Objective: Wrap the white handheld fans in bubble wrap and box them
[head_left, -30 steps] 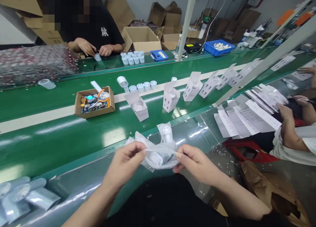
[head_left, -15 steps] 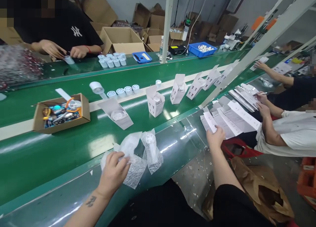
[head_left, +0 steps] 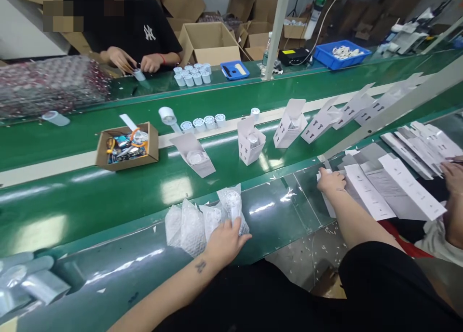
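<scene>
My left hand [head_left: 226, 240] reaches over the near ledge, its thumb spread from its fingers. The fingertips touch the lower end of a bubble-wrapped white part [head_left: 233, 199], the rightmost in a row. More bubble-wrap packets [head_left: 191, 226] lie just left of it; their contents are hard to make out. To the right, my right hand [head_left: 332, 182] has its fingers closed on the edge of a flat white carton [head_left: 329, 204], beside several more printed flat cartons [head_left: 369, 192]. On the green belt, an open white box [head_left: 251, 144] stands upright with a part inside.
Several open white boxes stand along the belt [head_left: 126, 197], one tilted box [head_left: 195, 156] among them. A cardboard box of small tools [head_left: 126, 149] sits left. A co-worker's hands [head_left: 150, 62] work across the belt. A slanted metal post [head_left: 390, 91] crosses at right.
My left hand has moved right, from the left packets to the rightmost wrapped part. The packets now stand in a tidier row. My right hand stays at the cartons; the view has turned left.
</scene>
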`<state>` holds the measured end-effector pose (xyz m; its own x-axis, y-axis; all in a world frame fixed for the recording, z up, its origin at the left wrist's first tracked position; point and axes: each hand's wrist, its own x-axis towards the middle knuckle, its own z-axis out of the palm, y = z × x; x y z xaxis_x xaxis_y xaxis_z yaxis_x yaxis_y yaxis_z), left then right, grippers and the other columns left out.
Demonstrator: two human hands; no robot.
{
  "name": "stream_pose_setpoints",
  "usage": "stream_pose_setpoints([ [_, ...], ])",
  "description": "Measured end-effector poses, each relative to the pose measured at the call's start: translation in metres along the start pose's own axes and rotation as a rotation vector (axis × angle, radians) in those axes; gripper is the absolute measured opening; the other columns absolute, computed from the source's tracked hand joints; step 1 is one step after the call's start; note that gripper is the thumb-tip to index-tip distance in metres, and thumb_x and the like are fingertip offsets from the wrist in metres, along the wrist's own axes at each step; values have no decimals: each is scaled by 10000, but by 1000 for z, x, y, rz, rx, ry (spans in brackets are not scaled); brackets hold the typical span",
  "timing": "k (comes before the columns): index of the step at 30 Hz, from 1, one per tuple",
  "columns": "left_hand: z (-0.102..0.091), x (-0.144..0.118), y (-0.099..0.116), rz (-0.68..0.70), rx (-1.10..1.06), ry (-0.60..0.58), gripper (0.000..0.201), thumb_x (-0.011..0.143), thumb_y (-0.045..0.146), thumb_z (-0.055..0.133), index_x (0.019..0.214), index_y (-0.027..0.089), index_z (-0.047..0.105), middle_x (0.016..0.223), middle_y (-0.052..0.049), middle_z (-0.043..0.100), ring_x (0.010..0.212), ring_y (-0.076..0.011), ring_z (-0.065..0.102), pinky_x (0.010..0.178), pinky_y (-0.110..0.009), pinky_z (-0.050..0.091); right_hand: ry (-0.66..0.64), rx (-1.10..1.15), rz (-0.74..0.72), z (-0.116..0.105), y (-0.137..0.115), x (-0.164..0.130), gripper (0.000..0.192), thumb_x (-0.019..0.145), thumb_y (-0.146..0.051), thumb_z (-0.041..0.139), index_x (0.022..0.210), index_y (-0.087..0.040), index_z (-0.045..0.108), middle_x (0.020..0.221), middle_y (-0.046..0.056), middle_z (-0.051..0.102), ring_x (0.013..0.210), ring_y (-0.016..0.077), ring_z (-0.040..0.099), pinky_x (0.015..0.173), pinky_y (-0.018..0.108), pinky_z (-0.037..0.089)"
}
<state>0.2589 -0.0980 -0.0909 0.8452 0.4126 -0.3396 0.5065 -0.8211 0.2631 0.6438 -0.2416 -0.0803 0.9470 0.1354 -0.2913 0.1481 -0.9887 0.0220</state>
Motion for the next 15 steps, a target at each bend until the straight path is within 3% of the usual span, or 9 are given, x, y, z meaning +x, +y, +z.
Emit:
stream_pose_setpoints([
  [2,7,20,15,-122,17,-81,631,861,557,563,1364,185,480,1147,-205,587,947,-335,636,764,-406,504,-35,-3,-36,-4,-7,-7,639,719,-224,654,1342,-218,510,1299,243,403,1236,453,430,908,589,388],
  [4,16,31,20,-190,-9,-96,608,841,444,625,1385,219,471,1249,-219,526,1042,-365,610,815,-437,498,-79,22,-113,-11,-15,-19,716,681,-214,682,1365,-231,473,1266,215,408,1135,401,532,881,525,439],
  [8,16,30,10,-216,-214,-57,470,814,155,529,1277,222,564,1110,-140,590,1065,-303,599,884,-422,485,-143,184,-420,-25,-26,-62,783,677,-273,713,1391,-311,394,1216,122,439,1067,284,583,931,424,467],
  [10,-2,22,3,-252,-487,29,471,787,169,516,1255,208,561,1052,-101,616,1028,-267,608,893,-409,489,-145,414,-666,-28,-30,-90,732,691,-288,701,1355,-313,395,1232,99,442,1137,282,543,980,446,456],
  [12,-33,11,-4,-335,-877,135,517,743,229,537,1259,202,528,992,-60,640,923,-236,629,820,-384,518,-136,668,-855,-21,-36,-117,642,706,-269,680,1289,-298,414,1267,95,428,1190,292,506,997,488,453],
  [15,-91,-12,-17,-494,-1400,233,538,635,280,587,1165,188,566,830,-10,659,690,-191,629,594,-302,516,-149,929,-958,6,-52,-151,535,732,-246,660,1195,-288,395,1306,104,395,1216,290,485,951,487,494],
])
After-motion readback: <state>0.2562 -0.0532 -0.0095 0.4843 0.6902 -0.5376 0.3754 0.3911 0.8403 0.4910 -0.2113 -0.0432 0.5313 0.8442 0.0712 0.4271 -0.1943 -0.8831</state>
